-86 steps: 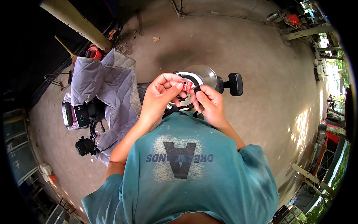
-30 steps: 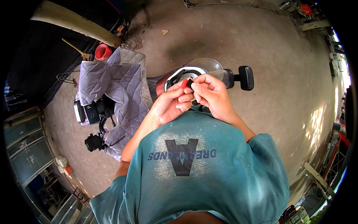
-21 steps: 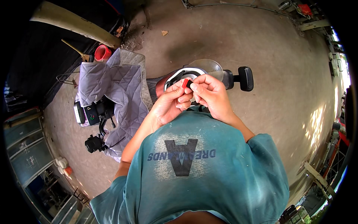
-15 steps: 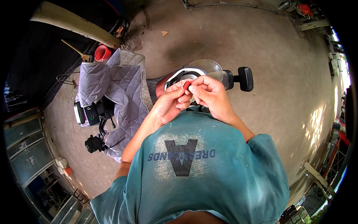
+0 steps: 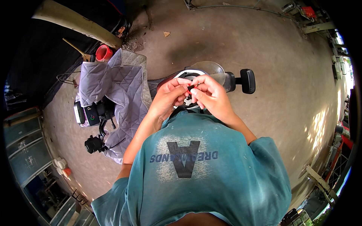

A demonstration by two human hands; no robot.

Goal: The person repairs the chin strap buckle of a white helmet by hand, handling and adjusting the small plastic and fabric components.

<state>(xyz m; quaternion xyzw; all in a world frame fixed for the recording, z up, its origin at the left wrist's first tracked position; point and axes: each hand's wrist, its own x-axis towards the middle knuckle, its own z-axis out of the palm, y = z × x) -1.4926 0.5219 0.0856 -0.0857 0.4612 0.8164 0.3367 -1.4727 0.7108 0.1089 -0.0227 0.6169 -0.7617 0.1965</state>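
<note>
Close together in front of my shirt, both hands meet over an upturned helmet (image 5: pixel 194 71) with a white rim and dark lining. Between their fingertips is a small red and black piece (image 5: pixel 191 89), mostly covered by the fingers. My left hand (image 5: pixel 170 92) is closed, its thumb and index finger pinching the piece from the left. My right hand (image 5: pixel 212 94) is closed on it from the right, thumb and fingers bent inward. A clear visor (image 5: pixel 214 69) sticks out from the helmet's far right side. Black straps show beneath the hands.
The helmet rests on the scooter seat, with a black padded backrest (image 5: pixel 247 81) at the right. A grey quilted cover (image 5: pixel 128 84) drapes over the scooter's front at the left, near its handlebar controls (image 5: pixel 94 115). A red bucket (image 5: pixel 103 53) stands beyond, by a post.
My fingers have turned the small piece; its red side shows less and a black part shows now. The left hand has curled further round toward the right hand.
</note>
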